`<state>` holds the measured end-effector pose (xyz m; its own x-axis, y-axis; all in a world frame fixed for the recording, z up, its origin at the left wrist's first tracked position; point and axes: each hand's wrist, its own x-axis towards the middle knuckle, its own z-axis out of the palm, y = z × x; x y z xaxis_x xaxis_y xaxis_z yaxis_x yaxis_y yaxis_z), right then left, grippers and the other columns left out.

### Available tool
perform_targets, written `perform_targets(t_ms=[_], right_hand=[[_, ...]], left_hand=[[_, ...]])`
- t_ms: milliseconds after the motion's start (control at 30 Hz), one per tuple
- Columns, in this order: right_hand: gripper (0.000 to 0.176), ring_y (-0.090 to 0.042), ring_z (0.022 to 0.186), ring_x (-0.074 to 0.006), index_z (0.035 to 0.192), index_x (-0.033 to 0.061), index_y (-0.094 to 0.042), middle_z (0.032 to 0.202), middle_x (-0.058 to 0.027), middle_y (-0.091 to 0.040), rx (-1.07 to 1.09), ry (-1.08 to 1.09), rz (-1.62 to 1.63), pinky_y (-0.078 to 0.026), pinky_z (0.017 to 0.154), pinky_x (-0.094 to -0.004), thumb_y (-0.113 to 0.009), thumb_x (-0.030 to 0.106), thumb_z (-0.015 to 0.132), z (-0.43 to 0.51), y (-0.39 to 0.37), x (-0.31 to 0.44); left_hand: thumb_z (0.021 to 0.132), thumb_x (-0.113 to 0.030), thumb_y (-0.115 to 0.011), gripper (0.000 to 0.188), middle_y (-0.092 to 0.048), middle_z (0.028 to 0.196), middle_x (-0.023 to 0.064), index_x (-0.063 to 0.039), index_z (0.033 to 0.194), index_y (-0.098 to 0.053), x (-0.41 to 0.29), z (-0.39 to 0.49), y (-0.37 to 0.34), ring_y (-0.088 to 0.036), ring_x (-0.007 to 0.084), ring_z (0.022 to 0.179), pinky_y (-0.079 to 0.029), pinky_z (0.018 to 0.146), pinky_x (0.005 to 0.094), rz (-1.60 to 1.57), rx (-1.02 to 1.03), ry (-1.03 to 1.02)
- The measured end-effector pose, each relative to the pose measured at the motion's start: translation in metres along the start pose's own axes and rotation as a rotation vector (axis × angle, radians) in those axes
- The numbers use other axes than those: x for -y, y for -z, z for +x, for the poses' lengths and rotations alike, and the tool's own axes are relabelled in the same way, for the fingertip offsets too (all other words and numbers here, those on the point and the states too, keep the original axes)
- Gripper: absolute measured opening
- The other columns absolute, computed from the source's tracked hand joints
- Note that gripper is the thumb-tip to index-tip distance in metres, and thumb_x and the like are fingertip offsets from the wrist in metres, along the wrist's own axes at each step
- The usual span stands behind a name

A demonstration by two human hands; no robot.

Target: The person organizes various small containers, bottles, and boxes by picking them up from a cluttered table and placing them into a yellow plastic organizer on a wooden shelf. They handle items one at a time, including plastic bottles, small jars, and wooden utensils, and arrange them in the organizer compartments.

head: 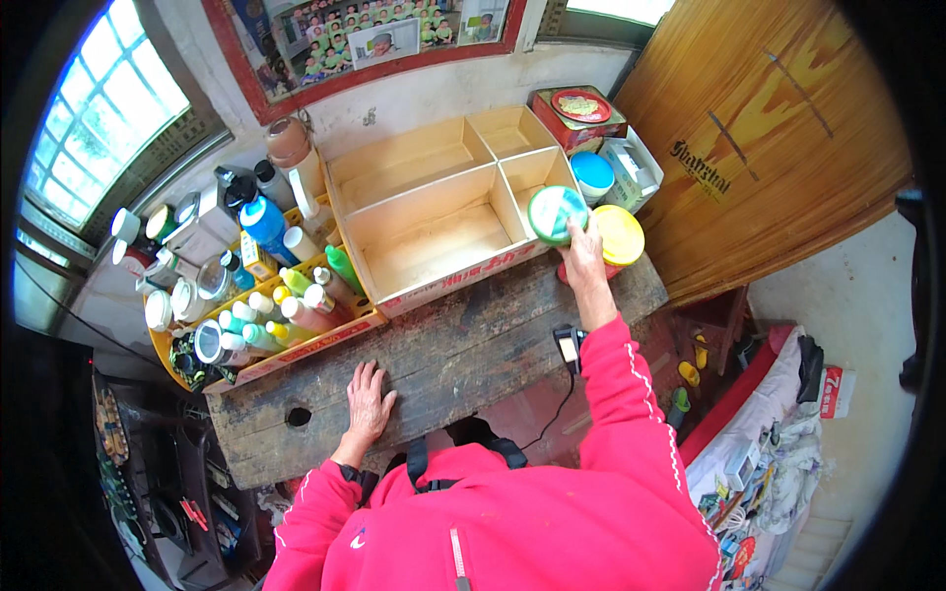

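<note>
My right hand is on a round container with a green-rimmed lid, over the front right corner of a divided wooden box. No items show in the box's compartments. Just right of that hand stands a yellow-lidded tub with a red base, and a blue-lidded tub is behind it. My left hand rests flat with fingers apart on the worn wooden bench, holding nothing. Left of the box, a yellow crate holds many bottles and jars.
Behind the blue-lidded tub are a red tin and an open white carton. A brown jug stands at the back left. A wood-grained panel borders the bench's right end. A small device with a cable is by my right sleeve.
</note>
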<state>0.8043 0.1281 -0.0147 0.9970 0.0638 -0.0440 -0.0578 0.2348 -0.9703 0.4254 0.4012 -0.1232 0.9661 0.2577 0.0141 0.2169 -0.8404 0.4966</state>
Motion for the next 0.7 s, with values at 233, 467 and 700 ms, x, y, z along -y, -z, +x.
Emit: perform_targets(t_ms=[233, 467, 700], right_hand=[[0.039, -0.059, 0.110, -0.0261, 0.131, 0.0029, -0.047, 0.124, -0.0121, -0.056, -0.012, -0.140, 0.359, -0.050, 0.093, -0.0458, -0.051, 0.003, 0.092, 0.132, 0.005, -0.081], [0.018, -0.049, 0.069, -0.0151, 0.102, 0.0098, -0.057, 0.087, -0.0021, -0.052, 0.193, 0.265, -0.398, -0.041, 0.060, -0.0269, -0.056, 0.022, 0.089, 0.119, 0.019, -0.122], [0.012, -0.042, 0.055, -0.0171, 0.076, 0.0135, -0.050, 0.068, -0.0028, -0.044, -0.405, -0.449, 0.164, -0.034, 0.047, -0.0349, -0.055, 0.014, 0.087, 0.144, -0.023, -0.119]], left_hand=[[0.077, -0.021, -0.070, 0.051, -0.044, 0.142, 0.0145, -0.006, 0.123, -0.053, -0.005, 0.004, -0.001, -0.035, 0.0357, 0.136, -0.030, 0.107, 0.0476, 0.071, -0.023, 0.028], [0.077, -0.020, -0.070, 0.050, -0.045, 0.141, 0.0143, -0.007, 0.122, -0.054, -0.003, 0.006, 0.001, -0.036, 0.0365, 0.135, -0.031, 0.106, 0.0477, 0.040, -0.010, 0.044], [0.077, -0.020, -0.069, 0.050, -0.045, 0.140, 0.0152, -0.006, 0.123, -0.054, -0.002, 0.006, -0.001, -0.036, 0.0372, 0.135, -0.031, 0.106, 0.0483, 0.045, -0.001, 0.031]])
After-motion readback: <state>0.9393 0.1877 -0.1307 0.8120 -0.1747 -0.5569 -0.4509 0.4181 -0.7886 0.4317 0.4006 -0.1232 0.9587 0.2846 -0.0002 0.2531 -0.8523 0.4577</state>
